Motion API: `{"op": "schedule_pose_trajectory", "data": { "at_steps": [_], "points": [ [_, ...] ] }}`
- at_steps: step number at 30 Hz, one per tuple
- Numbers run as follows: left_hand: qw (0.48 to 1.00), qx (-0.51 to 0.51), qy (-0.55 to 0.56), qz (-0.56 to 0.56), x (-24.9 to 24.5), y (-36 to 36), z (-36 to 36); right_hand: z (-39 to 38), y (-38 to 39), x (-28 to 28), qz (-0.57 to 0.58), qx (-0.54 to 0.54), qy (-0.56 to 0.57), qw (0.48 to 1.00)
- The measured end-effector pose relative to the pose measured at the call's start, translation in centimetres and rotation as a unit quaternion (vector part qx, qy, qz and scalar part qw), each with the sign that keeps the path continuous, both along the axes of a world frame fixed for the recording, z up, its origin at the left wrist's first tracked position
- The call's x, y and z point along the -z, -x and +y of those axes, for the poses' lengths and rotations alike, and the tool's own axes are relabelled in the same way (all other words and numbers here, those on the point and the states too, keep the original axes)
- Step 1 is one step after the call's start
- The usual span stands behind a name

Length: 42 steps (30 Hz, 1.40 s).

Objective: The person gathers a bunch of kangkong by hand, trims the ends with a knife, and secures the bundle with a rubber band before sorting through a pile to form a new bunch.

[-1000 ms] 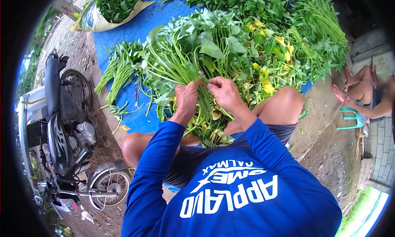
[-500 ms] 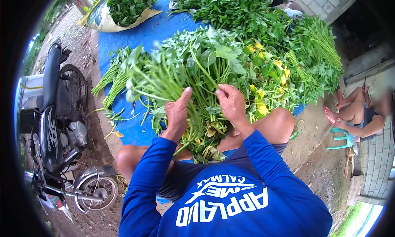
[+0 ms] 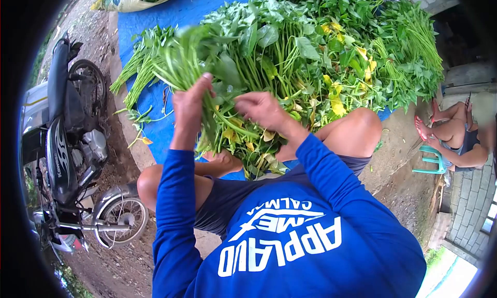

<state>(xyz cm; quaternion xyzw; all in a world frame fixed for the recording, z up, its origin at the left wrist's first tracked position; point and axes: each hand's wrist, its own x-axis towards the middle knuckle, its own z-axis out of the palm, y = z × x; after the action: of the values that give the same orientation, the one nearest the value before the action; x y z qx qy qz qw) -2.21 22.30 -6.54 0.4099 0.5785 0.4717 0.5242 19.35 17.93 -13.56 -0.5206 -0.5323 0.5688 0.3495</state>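
Observation:
My left hand (image 3: 189, 105) is closed round a bunch of leafy green stems (image 3: 178, 60), whose tops are smeared by motion. Just right of it, my right hand (image 3: 265, 110) has its fingers curled together beside the lower stems. Whatever lies between those fingertips is too blurred to make out. Beyond both hands a heap of loose leafy stems (image 3: 282, 65) rests on a blue tarp (image 3: 155, 18). Yellowed leaves (image 3: 337, 102) are mixed in on its right side. Trimmed leaves and stem bits (image 3: 253, 155) lie between my legs.
Separate bundles of stems (image 3: 137, 78) lie at the tarp's left. More greens (image 3: 409, 44) are piled at the back right. A sack (image 3: 137, 0) stands at the back left. A motorcycle (image 3: 67, 148) is on the left. A person (image 3: 458, 127) sits at right near a green chair (image 3: 432, 161).
My left hand has swung left and up with the bunch. The right hand has moved left and down, and the stem it held is no longer visible in it. The view has shifted.

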Motion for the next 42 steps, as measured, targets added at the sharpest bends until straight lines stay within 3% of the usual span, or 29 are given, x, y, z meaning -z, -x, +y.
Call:
{"op": "schedule_pose_trajectory", "data": {
  "at_steps": [1, 2, 3, 8, 12, 15, 16, 20, 22, 24, 30, 34, 38, 42],
  "points": [
    [0.999, -0.035, -0.003, -0.001, -1.7, 0.8, 0.2, 0.5, -1.6, 1.7, -0.093, 0.047, -0.058, 0.993],
    [0.999, -0.046, -0.002, 0.009, -2.8, 2.0, 0.4, 0.5, -3.0, 2.0, -0.254, 0.102, -0.041, 0.961],
    [0.998, -0.057, -0.005, 0.017, -3.9, 3.1, 0.7, 0.5, -4.3, 3.4, -0.341, 0.105, -0.097, 0.929],
    [0.993, -0.092, -0.066, -0.041, -5.2, 4.1, 1.8, 0.3, -2.8, 3.8, -0.328, 0.071, -0.163, 0.928],
    [0.993, -0.087, -0.06, -0.06, -5.8, 2.9, 2.0, 1.9, 0.6, 4.3, -0.466, 0.109, -0.139, 0.867],
    [0.994, -0.064, -0.044, -0.077, -5.6, 3.3, 2.2, 4.1, 0.0, 4.6, -0.429, 0.076, -0.032, 0.899],
    [0.995, -0.063, -0.03, -0.074, -5.7, 3.4, 2.1, 4.1, -0.4, 4.9, -0.394, 0.109, -0.073, 0.91],
    [0.995, -0.05, -0.006, -0.083, -5.6, 4.1, 1.7, 4.9, -4.3, 1.6, -0.177, 0.143, 0.034, 0.973],
    [0.995, -0.048, -0.009, -0.084, -5.5, 4.0, 2.0, 4.8, -6.1, -3.8, 0.022, 0.109, 0.114, 0.987],
    [0.994, -0.058, -0.009, -0.093, -5.7, 3.9, 2.1, 3.8, -7.7, -10.5, 0.115, 0.104, 0.132, 0.979],
    [0.994, -0.045, -0.006, -0.103, -6.2, 3.5, 1.9, 0.5, -12.0, -18.8, 0.143, 0.124, 0.052, 0.98],
    [0.995, -0.026, 0.022, -0.093, -6.3, 2.6, 1.5, -1.3, -13.5, -15.1, 0.2, 0.195, -0.004, 0.96],
    [0.994, -0.012, -0.022, -0.105, -5.9, 1.1, 0.9, -1.3, -12.4, -12.3, 0.261, 0.213, -0.034, 0.941],
    [0.995, 0.006, -0.03, -0.092, -6.1, -0.1, 0.4, -1.9, -10.3, -9.6, 0.152, 0.268, -0.09, 0.947]
  ]
}}
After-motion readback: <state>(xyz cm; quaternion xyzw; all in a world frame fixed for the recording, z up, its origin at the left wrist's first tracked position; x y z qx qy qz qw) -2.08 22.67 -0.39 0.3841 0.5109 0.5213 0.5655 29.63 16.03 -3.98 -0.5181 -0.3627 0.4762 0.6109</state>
